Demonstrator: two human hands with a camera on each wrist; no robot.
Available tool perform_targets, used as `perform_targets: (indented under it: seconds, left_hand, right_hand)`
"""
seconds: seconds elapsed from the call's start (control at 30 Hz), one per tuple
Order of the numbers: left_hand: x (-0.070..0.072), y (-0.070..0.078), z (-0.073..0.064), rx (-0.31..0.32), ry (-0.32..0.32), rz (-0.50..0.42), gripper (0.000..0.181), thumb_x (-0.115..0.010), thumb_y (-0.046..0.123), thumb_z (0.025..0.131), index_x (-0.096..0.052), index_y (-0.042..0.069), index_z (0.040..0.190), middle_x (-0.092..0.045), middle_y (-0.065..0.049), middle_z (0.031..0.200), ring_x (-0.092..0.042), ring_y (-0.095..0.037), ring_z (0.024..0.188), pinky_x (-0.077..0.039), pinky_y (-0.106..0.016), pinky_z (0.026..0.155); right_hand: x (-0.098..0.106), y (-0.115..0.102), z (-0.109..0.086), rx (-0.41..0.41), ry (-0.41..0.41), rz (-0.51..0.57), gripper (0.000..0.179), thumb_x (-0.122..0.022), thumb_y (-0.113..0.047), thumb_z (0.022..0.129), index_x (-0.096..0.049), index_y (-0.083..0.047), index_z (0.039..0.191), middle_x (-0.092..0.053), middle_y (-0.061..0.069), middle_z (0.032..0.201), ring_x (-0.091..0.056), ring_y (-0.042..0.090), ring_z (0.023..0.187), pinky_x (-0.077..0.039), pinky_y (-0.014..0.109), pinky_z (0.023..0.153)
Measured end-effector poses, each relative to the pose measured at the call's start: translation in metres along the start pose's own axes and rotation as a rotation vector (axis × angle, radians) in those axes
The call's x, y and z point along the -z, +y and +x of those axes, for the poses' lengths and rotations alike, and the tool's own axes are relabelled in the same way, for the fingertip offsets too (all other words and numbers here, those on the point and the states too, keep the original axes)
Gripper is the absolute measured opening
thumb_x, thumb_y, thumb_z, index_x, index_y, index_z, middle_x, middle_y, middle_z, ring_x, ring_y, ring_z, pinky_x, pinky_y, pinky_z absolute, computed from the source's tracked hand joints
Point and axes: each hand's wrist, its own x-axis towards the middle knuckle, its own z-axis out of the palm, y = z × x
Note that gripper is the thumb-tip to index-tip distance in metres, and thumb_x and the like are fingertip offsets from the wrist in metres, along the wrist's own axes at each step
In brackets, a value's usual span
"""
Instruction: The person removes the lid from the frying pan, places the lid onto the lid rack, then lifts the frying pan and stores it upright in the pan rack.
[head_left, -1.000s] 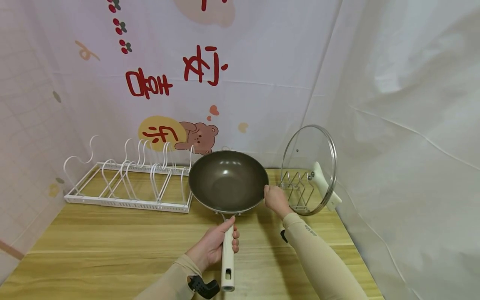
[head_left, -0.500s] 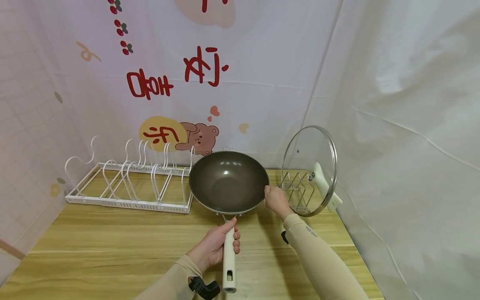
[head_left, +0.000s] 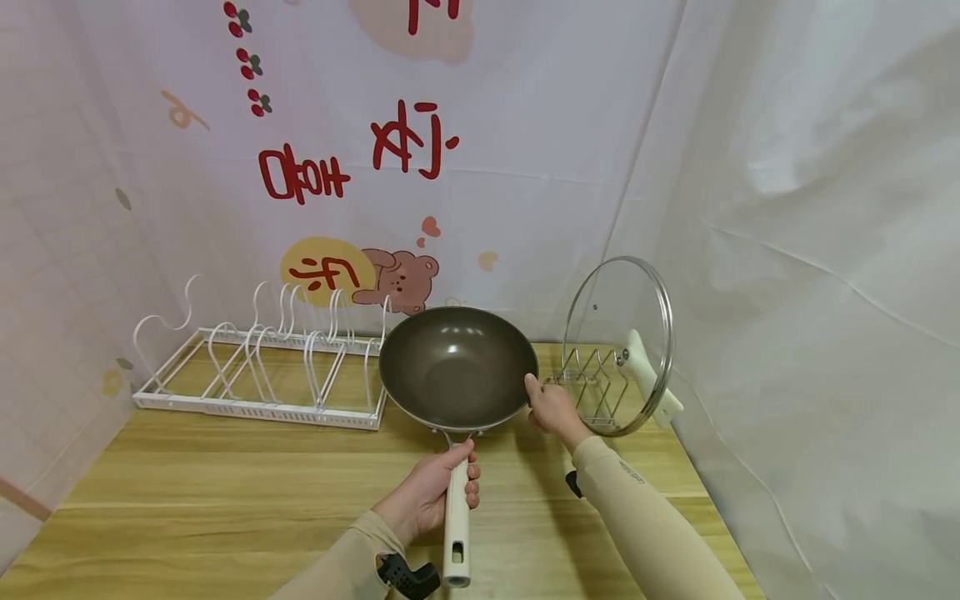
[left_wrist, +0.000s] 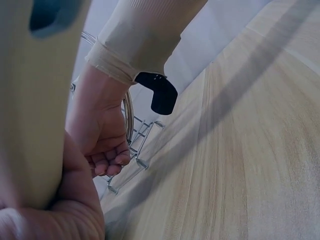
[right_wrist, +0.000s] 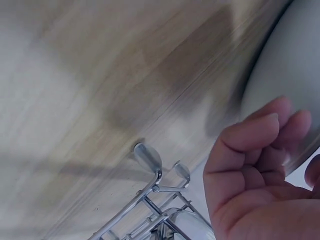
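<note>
A deep wok [head_left: 457, 367] with a dark inside and a long cream handle [head_left: 457, 533] sits at mid-table in the head view. My left hand [head_left: 431, 492] grips that handle near the pan, thumb laid along its top. At the wok's right rim is my right hand [head_left: 553, 407]; its thumb lies at the edge and its curled fingers are under it. The right wrist view has these curled fingers [right_wrist: 255, 155] against the wok's pale outer wall [right_wrist: 287, 70]. In the left wrist view, the handle [left_wrist: 35, 115] fills the left side.
Left of the wok, a white wire rack [head_left: 258, 408] with upright dividers stands close to its rim. Right of it, a small metal rack [head_left: 600, 392] bears a glass lid [head_left: 611, 300] on edge. Walls of hanging cloth [head_left: 517, 150] close off the back and sides.
The right thumb has lifted and straightened at the rim, and the right wrist has turned slightly. The wok and left hand stay in place; the head view has tilted a little.
</note>
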Motion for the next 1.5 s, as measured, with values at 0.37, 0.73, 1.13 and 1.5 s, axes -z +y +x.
perform_targets:
  seconds: [0.37,0.73,1.13,1.5]
  left_hand:
    - [-0.003,-0.002,0.001,-0.014,0.032,-0.015,0.024,-0.052,0.030,0.114,-0.051,0.011,0.100,-0.052,0.005,0.080,-0.051,-0.005,0.064,-0.051,-0.016,0.064]
    - [-0.008,-0.001,0.002,-0.054,0.098,0.015,0.028,-0.051,0.035,0.115,-0.052,0.012,0.098,-0.052,0.006,0.079,-0.049,-0.005,0.064,-0.049,-0.017,0.061]
    - [-0.006,-0.002,0.002,-0.074,0.118,0.044,0.025,-0.055,0.033,0.113,-0.055,0.012,0.100,-0.053,0.006,0.080,-0.051,-0.006,0.065,-0.052,-0.018,0.063]
    - [-0.008,-0.001,0.001,-0.057,0.064,0.051,0.024,-0.050,0.033,0.115,-0.053,0.014,0.100,-0.053,0.008,0.079,-0.051,-0.005,0.067,-0.049,-0.017,0.065]
  right_hand:
    - [-0.008,0.005,-0.038,-0.038,-0.127,0.164,0.068,-0.045,-0.058,0.112,-0.063,0.007,0.106,-0.061,0.006,0.067,-0.053,0.018,0.060,-0.045,0.031,0.057]
    - [-0.024,0.001,-0.099,-0.057,-0.289,0.291,0.063,-0.047,-0.058,0.111,-0.060,0.003,0.103,-0.061,0.004,0.074,-0.058,0.015,0.066,-0.045,0.028,0.058]
    - [-0.047,-0.009,-0.140,-0.092,-0.498,0.434,0.059,-0.046,-0.064,0.109,-0.060,-0.010,0.090,-0.063,-0.002,0.069,-0.065,0.011,0.062,-0.052,0.025,0.057]
    - [-0.060,-0.028,-0.165,-0.149,-0.761,0.536,0.063,-0.051,-0.070,0.104,-0.070,-0.013,0.087,-0.068,-0.005,0.067,-0.064,0.004,0.058,-0.052,0.019,0.054]
